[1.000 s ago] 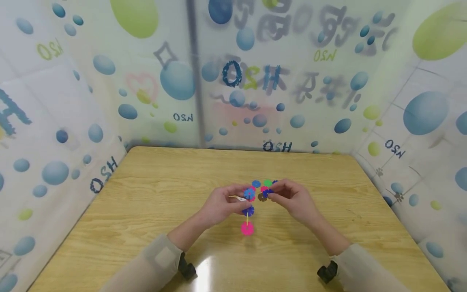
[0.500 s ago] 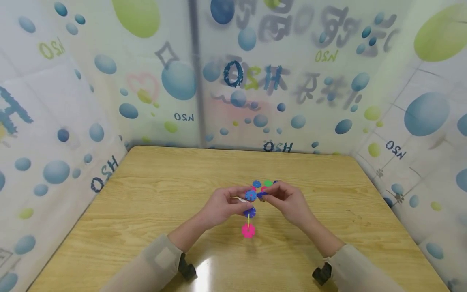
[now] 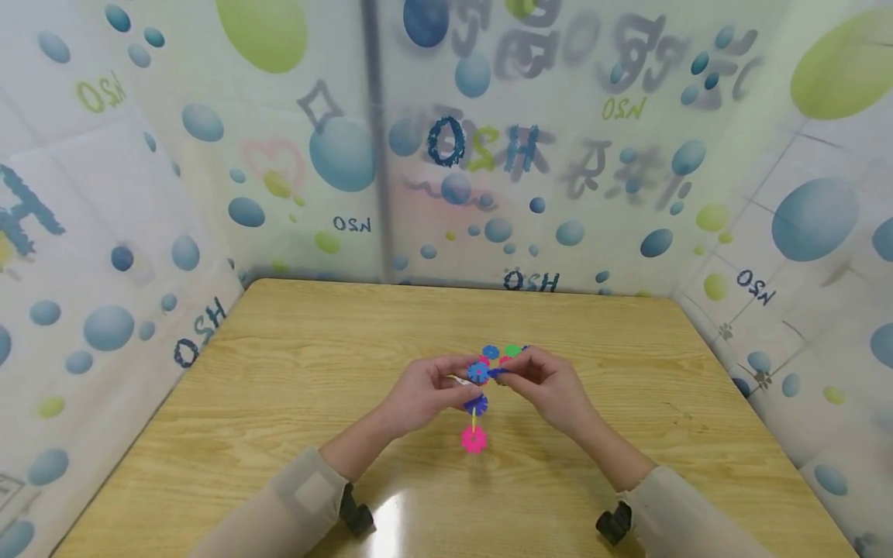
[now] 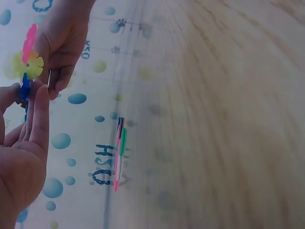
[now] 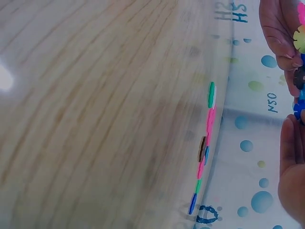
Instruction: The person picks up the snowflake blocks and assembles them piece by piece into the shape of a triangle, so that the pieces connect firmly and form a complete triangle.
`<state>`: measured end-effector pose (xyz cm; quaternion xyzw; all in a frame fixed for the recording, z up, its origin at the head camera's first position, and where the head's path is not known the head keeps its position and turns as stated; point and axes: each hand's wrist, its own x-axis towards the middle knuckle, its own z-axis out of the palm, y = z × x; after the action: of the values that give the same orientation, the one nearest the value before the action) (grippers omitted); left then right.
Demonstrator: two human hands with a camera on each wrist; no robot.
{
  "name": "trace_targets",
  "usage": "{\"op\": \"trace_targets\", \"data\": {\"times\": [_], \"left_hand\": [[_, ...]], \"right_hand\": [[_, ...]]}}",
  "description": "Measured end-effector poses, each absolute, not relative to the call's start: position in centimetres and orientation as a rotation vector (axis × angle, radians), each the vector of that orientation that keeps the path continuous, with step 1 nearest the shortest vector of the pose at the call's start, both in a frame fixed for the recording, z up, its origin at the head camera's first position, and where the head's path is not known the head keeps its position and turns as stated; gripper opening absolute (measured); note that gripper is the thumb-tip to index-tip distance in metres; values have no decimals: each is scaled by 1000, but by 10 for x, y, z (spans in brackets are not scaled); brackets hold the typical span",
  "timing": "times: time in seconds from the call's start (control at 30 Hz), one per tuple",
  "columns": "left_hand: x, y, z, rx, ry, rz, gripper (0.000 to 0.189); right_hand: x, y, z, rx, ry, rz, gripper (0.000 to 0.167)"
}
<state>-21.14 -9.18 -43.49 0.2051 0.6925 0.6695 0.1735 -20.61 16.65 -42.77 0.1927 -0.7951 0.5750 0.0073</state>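
My left hand (image 3: 427, 395) grips a chain of notched plastic snowflake discs, raised over the table. In the chain are a light blue disc (image 3: 478, 373), a violet-blue disc (image 3: 477, 404), a yellow disc (image 4: 33, 66) seen edge-on in the head view, and a pink disc (image 3: 474, 439) at the near end. A dark disc (image 5: 299, 78) shows between the hands in the right wrist view. My right hand (image 3: 547, 387) pinches a dark blue disc (image 3: 497, 373) edge-on, right at the light blue disc's edge. Fingers hide part of the chain.
Several loose discs lie on the wooden table (image 3: 314, 333) just beyond the hands, among them a blue disc (image 3: 491, 352) and a green disc (image 3: 512, 350). A brown disc (image 5: 201, 149) lies among them. Patterned sheeting (image 3: 446, 232) stands behind the table and along both sides.
My right hand has moved left, bringing the dark blue disc up to the light blue one and turning it edge-on. The left hand keeps its grip on the chain, almost still.
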Motion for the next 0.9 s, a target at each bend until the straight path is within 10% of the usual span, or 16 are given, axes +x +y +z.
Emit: {"op": "trace_targets", "data": {"times": [0.9], "left_hand": [[-210,-92,-436,704,2188,1698,52]], "right_hand": [[-203,164,-431,580,-2561,1718,6]]}}
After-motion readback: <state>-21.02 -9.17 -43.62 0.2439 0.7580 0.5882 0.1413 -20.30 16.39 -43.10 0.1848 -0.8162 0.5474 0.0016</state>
